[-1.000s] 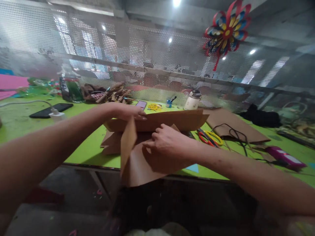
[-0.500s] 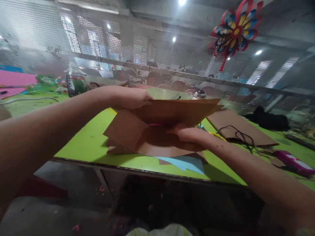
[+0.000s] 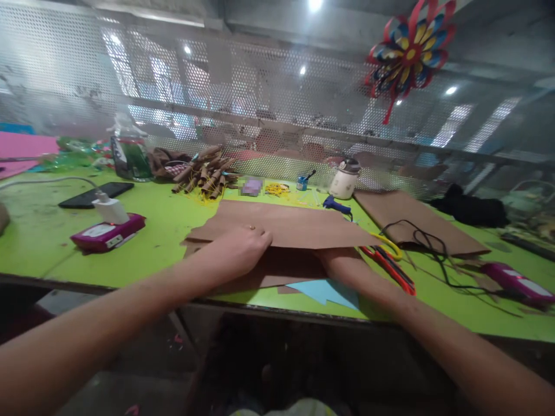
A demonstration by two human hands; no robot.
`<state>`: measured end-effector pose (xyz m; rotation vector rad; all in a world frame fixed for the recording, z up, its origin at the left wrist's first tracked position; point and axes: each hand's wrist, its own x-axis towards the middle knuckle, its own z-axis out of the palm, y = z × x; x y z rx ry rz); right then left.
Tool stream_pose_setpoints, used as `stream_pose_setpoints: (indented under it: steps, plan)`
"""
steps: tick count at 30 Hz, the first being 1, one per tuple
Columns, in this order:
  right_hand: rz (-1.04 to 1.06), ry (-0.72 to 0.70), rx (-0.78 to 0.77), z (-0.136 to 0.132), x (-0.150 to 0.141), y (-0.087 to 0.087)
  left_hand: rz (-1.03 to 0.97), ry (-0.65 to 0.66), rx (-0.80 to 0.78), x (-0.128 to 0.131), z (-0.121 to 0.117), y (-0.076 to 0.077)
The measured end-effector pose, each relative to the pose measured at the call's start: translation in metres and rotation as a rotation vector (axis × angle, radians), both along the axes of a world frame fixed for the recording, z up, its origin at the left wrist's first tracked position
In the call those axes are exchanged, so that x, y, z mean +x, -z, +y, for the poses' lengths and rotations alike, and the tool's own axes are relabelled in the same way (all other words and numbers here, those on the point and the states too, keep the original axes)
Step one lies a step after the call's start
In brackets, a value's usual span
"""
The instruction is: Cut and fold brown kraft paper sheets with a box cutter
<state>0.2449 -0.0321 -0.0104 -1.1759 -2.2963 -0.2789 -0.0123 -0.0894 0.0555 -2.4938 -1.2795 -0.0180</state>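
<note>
A brown paper sheet (image 3: 290, 222) lies folded over in front of me, its near edge lifted above more brown paper below. On that near edge my left hand (image 3: 247, 248) is closed, fingers curled and gripping the paper. My right hand (image 3: 333, 259) reaches in between the layers, its fingers hidden under the upper sheet. Pieces of light blue paper (image 3: 329, 293) stick out beneath the stack at the table's front edge. Beside my right forearm lie a red-orange cutter knife (image 3: 392, 271) and yellow-handled scissors (image 3: 390, 244), partly covered.
The green table (image 3: 165, 222) holds a purple power strip (image 3: 108, 234) with a white charger, a black phone (image 3: 95, 195), a blue glue gun (image 3: 336, 205), a white jug (image 3: 346, 180) and bundled brown rolls (image 3: 208, 173). A larger folded brown sheet (image 3: 420, 222) and black cable lie right.
The raised upper part of the brown paper has come down towards me. My left hand has moved down and nearer with its edge; my right hand is now covered by it.
</note>
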Motion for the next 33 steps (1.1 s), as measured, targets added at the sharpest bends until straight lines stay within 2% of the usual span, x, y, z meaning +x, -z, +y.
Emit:
stream_pose_setpoints:
  steps: [3, 6, 9, 12, 15, 19, 24, 27, 30, 33]
  plan:
    - [-0.108, 0.004, -0.045, -0.032, 0.024, 0.009, -0.025, 0.04, 0.117, 0.004, -0.01, 0.026]
    - [-0.046, -0.039, 0.032, -0.064, 0.042, 0.009, -0.07, 0.046, 0.171, 0.007, -0.018, 0.046]
    - [0.098, -0.154, 0.082, -0.089, 0.05, -0.002, -0.102, 0.063, 0.17, 0.005, -0.019, 0.056]
    - [0.15, -0.222, 0.162, -0.099, 0.053, -0.016, -0.114, 0.088, 0.167, 0.0, -0.015, 0.059]
    - [0.031, -0.239, 0.168, -0.09, 0.055, -0.024, -0.121, 0.111, 0.166, -0.003, -0.012, 0.059]
    - [-0.137, -0.206, 0.031, -0.061, 0.057, -0.019, -0.115, 0.114, 0.159, -0.004, -0.011, 0.057]
    - [-0.064, -0.324, -0.303, -0.032, 0.065, -0.011, -0.077, 0.121, 0.115, -0.008, -0.01, 0.054]
    - [-0.005, -0.378, -0.406, -0.023, 0.071, -0.016, -0.123, 0.147, 0.164, -0.009, -0.014, 0.051]
    - [0.024, -0.351, -0.496, -0.016, 0.075, -0.027, -0.221, 0.188, 0.265, -0.007, -0.023, 0.046]
    - [0.029, -0.248, -0.541, -0.008, 0.075, -0.038, -0.279, 0.287, 0.349, -0.004, -0.033, 0.039]
